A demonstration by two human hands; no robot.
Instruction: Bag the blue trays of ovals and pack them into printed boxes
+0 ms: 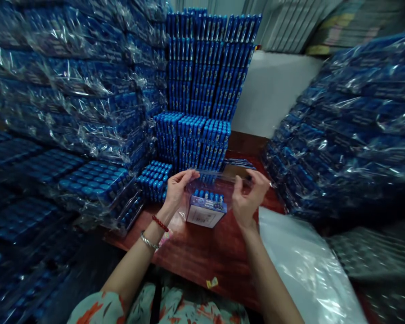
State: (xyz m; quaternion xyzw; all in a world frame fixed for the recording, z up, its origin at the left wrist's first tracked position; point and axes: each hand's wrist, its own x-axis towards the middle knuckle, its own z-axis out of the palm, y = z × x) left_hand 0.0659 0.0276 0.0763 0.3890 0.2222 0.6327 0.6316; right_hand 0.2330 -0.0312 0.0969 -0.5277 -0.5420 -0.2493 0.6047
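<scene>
Between my hands hangs a clear plastic bag [216, 174], its top edge pinched at both ends. My left hand [178, 186] is closed on the left corner, thumb against fingers. The right corner is gripped by my right hand [249, 195], fingers bent toward the thumb. Inside or just behind the clear film stands a small purple-and-white box [205, 213], a printed label on its front. Several blue-capped tubes or pens [207, 196] show in a row above its top edge. Through the film I cannot tell exactly where the bag's sides end.
Tall stacks of blue pen-like items [202, 81] rise at the back of the red-brown table [202, 256]. Plastic-wrapped blue packs tower at left [77, 85] and right [354, 130]. Flat clear plastic bags [300, 256] lie at right. A yellow scrap [212, 282] lies near the front edge.
</scene>
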